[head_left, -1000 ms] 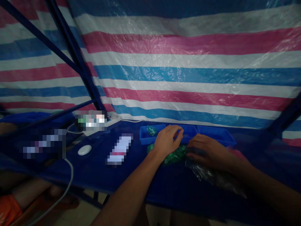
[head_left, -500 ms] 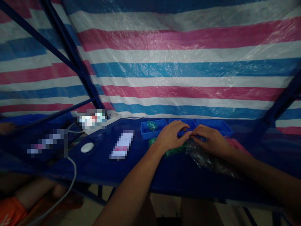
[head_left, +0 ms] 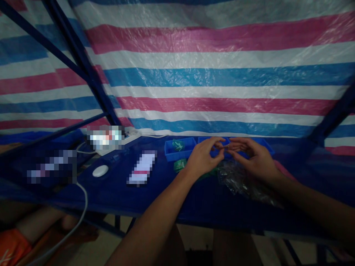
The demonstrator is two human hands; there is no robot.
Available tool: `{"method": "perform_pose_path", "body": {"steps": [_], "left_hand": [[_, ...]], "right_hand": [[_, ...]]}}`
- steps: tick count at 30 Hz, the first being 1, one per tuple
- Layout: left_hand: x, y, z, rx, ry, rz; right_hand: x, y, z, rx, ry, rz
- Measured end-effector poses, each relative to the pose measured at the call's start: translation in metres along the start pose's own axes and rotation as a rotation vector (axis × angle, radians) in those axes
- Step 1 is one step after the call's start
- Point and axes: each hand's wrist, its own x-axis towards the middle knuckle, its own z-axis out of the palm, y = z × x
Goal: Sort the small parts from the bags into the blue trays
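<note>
My left hand (head_left: 204,157) and my right hand (head_left: 251,157) are raised a little above the dark blue table (head_left: 177,195), fingertips meeting over the middle blue tray (head_left: 215,141). Both pinch a small dark part (head_left: 226,147) between them; it is too small to name. A crumpled clear plastic bag (head_left: 238,181) lies under my right hand. Small green parts (head_left: 180,164) lie on the table beside my left wrist, and more green parts (head_left: 177,145) sit in the left blue tray (head_left: 172,154).
A third blue tray (head_left: 264,146) stands at the right of the row. A white round puck (head_left: 100,170) with a cable, a power strip (head_left: 130,137) and blurred items lie at the left. A striped tarp (head_left: 210,74) hangs behind. Another person's leg (head_left: 33,225) shows at lower left.
Both hands have lifted off the bag and the green parts and come together in a pinch over the trays. The camera has tilted slightly.
</note>
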Motion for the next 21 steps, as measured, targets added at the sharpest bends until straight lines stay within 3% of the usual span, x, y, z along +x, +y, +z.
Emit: {"method": "perform_pose_path", "body": {"steps": [9,21], "left_hand": [[0.0014,0.0018,-0.0006,0.023,-0.122,-0.004],[0.0,-0.0021,0.0028,0.006,-0.125,0.01]], "right_hand": [[-0.0017,0.008,0.0017,-0.017,-0.011,0.014],[0.0006,0.0054,0.0023,-0.041,0.007,-0.007]]}}
